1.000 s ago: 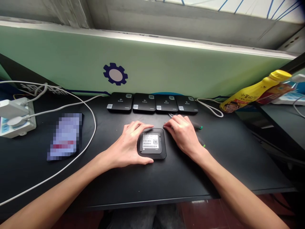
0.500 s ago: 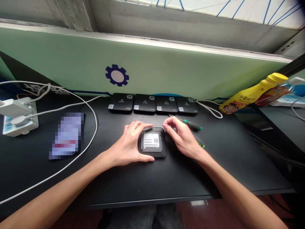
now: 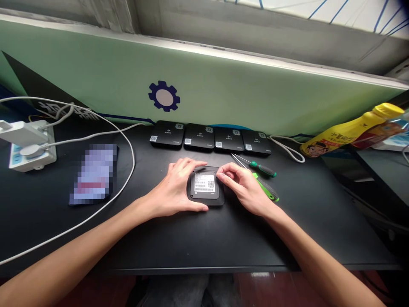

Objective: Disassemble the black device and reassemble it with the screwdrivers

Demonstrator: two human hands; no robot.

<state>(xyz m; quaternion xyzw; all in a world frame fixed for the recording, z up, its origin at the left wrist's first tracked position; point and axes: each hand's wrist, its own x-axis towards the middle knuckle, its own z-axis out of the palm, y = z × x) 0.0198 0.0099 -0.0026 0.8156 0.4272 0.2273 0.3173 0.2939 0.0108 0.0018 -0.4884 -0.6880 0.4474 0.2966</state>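
A black set-top box (image 3: pixel 207 203) lies label side up on the desk, a white printed sticker on its underside and dark corner holes showing. My left hand (image 3: pixel 175 187) grips it from the left, thumb along the near edge and fingers at the far edge. At the box's upper right corner is my right hand (image 3: pixel 241 185), thumb and index finger pinched together; whatever they hold, if anything, is too small to make out. Just beyond and beside that hand lie a screwdriver with a dark and green handle (image 3: pixel 264 169) and another with a bright green handle (image 3: pixel 268 190).
Several similar black boxes (image 3: pixel 167 134) stand in a row against the green partition (image 3: pixel 111 81). To the left are a phone-like pixelated object (image 3: pixel 94 175), a white power strip (image 3: pixel 35 157) and a looping white cable (image 3: pixel 133 160). A yellow bottle (image 3: pixel 351 130) leans at the right.
My right hand has moved left onto the box's upper right corner, its fingertips now over it. More of both screwdrivers shows. The camera view has shifted slightly.
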